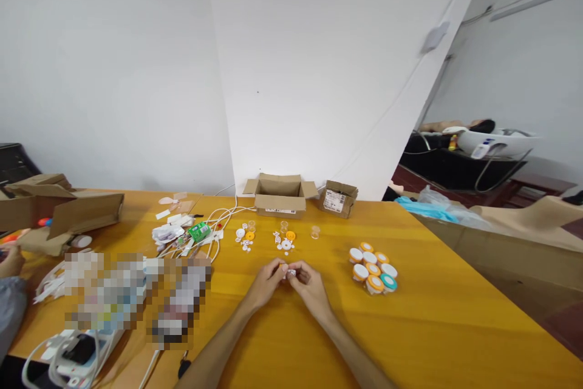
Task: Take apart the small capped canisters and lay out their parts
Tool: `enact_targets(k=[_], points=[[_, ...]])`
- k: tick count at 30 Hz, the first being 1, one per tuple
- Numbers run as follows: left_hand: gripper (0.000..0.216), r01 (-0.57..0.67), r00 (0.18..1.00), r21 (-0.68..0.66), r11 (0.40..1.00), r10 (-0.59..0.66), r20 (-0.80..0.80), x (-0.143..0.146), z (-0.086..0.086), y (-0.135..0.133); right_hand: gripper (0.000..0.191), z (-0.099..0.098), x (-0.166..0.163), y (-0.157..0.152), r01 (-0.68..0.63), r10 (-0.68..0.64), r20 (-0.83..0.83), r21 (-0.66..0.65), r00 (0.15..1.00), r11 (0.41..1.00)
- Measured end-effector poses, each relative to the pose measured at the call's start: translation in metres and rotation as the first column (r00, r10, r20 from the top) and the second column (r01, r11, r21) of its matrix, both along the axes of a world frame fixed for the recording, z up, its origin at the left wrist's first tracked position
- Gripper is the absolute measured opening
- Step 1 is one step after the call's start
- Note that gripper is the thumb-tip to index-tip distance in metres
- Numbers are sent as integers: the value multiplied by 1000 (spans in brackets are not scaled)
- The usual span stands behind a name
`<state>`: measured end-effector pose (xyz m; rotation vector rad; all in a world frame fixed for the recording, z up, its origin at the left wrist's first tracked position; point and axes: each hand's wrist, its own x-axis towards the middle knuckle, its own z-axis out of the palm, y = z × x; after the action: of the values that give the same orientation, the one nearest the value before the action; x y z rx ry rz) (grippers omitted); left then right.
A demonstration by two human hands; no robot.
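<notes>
Over the middle of the wooden table, my left hand (269, 281) and my right hand (308, 284) meet, fingertips closed on a small white part (290, 274) between them. Its exact kind is too small to make out. Just beyond my hands lie two groups of small white pieces, one with an orange ring (290, 235), the other with an orange ring (250, 235). Clear plastic cups stand behind them, and another clear cup (315, 232) is to the right. Right of my right hand sits a cluster of several small jars (372, 269) with orange, white and teal lids.
An open cardboard box (280, 195) and a smaller box (337, 199) stand against the wall. Cables, a green packet (199, 231) and a power strip (86, 355) crowd the left. Another person's hand (11, 261) is at the far left, near an opened carton (86, 213).
</notes>
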<state>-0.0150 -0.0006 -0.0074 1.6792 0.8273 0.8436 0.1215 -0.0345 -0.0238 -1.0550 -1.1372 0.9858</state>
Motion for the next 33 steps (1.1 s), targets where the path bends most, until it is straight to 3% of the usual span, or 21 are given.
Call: enact_targets(k=[12, 17, 23, 33], points=[[51, 5, 992, -123, 992, 10, 124, -5, 6, 2, 42, -4, 8, 5, 118, -118, 19, 15, 993, 993], [39, -32, 987, -91, 995, 46, 157, -4, 3, 1, 45, -5, 18, 9, 179, -178, 41, -10, 983, 984], [25, -51, 996, -41, 998, 54, 73, -2, -11, 3, 49, -11, 24, 15, 227, -227, 12, -15, 974, 974], [22, -55, 998, 49, 997, 56, -11, -6, -11, 2, 58, -10, 21, 12, 137, -134, 51, -47, 990, 989]])
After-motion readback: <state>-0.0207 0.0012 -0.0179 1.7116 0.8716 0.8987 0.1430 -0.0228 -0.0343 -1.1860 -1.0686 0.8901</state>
